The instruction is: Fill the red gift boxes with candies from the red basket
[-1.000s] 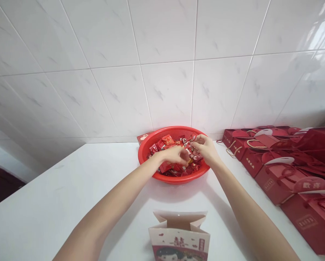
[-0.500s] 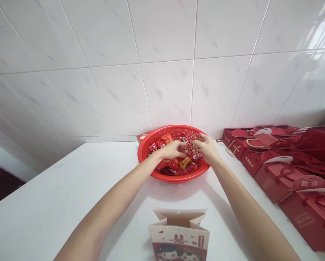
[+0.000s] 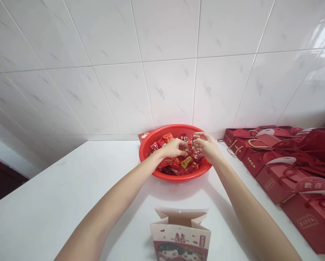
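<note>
My left hand (image 3: 174,148) reaches over the left part of a red plastic colander (image 3: 176,178). Its fingers are bent but apart, touching the heap of red-wrapped candies (image 3: 173,163). On the colander's right side is my right hand (image 3: 207,146), fingers spread above the candies with nothing plainly between them. A yellow-wrapped candy (image 3: 186,162) lies near the front of the heap. Some candies are hidden beneath both hands. Close to me, between my forearms, stands a paper gift box (image 3: 181,232) with printed cartoon figures, its top open.
Several dark red gift boxes (image 3: 274,181) with cord handles stand in rows along the right. A small red printed item (image 3: 143,136) shows behind the colander's left rim. The white counter (image 3: 70,181) meets a tiled wall (image 3: 168,90) at the back.
My right hand has lifted slightly, its fingers spreading wider. My left hand stays almost still among the candies. The whole view has shifted a little.
</note>
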